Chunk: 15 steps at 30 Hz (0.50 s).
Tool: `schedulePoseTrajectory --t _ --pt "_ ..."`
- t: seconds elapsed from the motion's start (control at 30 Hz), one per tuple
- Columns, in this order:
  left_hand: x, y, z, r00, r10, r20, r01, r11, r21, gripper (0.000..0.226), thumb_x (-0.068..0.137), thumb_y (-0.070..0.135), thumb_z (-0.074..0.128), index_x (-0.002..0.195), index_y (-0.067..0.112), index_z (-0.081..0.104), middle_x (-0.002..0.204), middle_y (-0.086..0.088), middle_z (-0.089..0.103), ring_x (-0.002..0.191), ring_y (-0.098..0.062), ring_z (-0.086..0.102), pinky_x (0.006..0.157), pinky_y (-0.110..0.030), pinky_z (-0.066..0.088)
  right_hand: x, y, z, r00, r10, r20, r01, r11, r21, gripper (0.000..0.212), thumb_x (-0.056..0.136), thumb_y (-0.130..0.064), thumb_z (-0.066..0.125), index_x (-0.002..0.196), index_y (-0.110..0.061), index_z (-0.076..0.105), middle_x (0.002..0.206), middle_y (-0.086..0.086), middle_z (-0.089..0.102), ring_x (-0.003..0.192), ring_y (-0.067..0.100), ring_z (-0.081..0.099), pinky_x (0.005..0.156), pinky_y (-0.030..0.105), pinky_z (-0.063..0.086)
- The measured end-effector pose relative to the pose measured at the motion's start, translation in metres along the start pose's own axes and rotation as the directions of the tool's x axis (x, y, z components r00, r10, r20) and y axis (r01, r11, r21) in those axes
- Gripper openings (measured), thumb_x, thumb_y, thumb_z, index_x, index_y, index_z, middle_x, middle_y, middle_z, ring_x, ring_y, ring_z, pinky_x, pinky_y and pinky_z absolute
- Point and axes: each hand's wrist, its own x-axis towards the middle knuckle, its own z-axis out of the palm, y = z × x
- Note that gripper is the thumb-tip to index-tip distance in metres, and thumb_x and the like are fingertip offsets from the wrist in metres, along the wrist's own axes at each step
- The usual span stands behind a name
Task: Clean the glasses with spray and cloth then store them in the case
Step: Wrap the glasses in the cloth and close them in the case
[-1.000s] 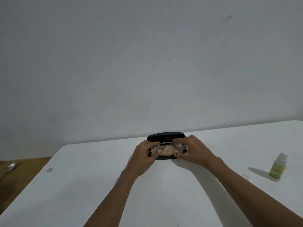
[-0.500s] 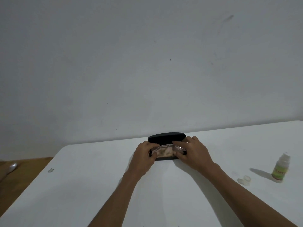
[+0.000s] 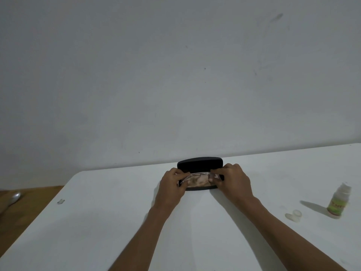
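A black glasses case [image 3: 200,163] stands open near the far edge of the white table [image 3: 117,222], its lid raised at the back. Clear-framed glasses [image 3: 195,175] lie across the case's opening, over a pale brownish cloth [image 3: 197,181] inside it. My left hand [image 3: 172,185] pinches the left end of the glasses. The right end is held by my right hand [image 3: 232,178]. A small spray bottle [image 3: 339,202] with a green label stands far to the right, apart from both hands.
A clear bottle cap [image 3: 294,215] lies on the table left of the spray bottle. A small pale scrap [image 3: 61,201] sits near the table's left edge. Wooden floor with a shiny grey object [image 3: 14,197] shows at the left. A plain wall rises behind.
Both hands have shifted slightly back over the case and lowered the glasses further into its opening. The view has tilted, bringing the clear cap into sight.
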Motion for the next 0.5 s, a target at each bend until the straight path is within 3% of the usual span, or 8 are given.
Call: schedulePoseTrajectory --t 0.23,0.33,0.43,0.5 --pt "0.001 0.002 0.006 0.998 -0.064 -0.025 0.064 0.997 -0.036 0.026 0.089 0.021 0.077 0.115 0.022 0.078 0.103 0.005 0.066 0.097 -0.017 0.062 0.08 -0.038 0.057 0.001 0.0 0.002 0.998 0.056 0.008 -0.057 0.996 0.064 0.017 0.091 -0.036 0.069 0.105 -0.04 0.078 0.099 -0.004 0.058 0.105 0.022 0.049 0.065 0.031 0.04" --pt "-0.001 0.004 0.004 0.998 -0.062 -0.023 0.062 0.998 -0.03 0.028 0.089 0.025 0.077 0.117 0.023 0.077 0.106 0.004 0.067 0.099 -0.015 0.061 0.083 -0.031 0.055 0.0 0.001 0.001 0.998 0.053 0.016 -0.054 0.996 0.069 0.02 0.091 -0.033 0.067 0.105 -0.043 0.076 0.098 -0.005 0.06 0.105 0.021 0.05 0.066 0.031 0.042" --pt "-0.006 0.008 -0.003 0.997 -0.032 -0.066 0.026 0.995 -0.094 0.025 0.089 0.024 0.076 0.115 0.021 0.077 0.105 0.006 0.068 0.094 -0.009 0.065 0.078 -0.024 0.056 -0.003 0.003 -0.003 0.998 0.05 -0.044 -0.047 0.997 0.065 0.021 0.092 -0.035 0.067 0.111 -0.038 0.075 0.1 -0.007 0.067 0.108 0.019 0.054 0.068 0.031 0.04" --pt "-0.008 0.01 -0.007 0.987 -0.047 -0.154 0.022 0.986 -0.162 0.018 0.089 0.017 0.077 0.106 0.02 0.077 0.1 0.009 0.069 0.084 -0.007 0.067 0.071 -0.02 0.055 -0.005 0.003 -0.007 0.988 0.072 -0.136 -0.053 0.989 0.139 0.015 0.092 -0.037 0.069 0.103 -0.033 0.077 0.092 -0.01 0.07 0.101 0.018 0.059 0.068 0.031 0.041"
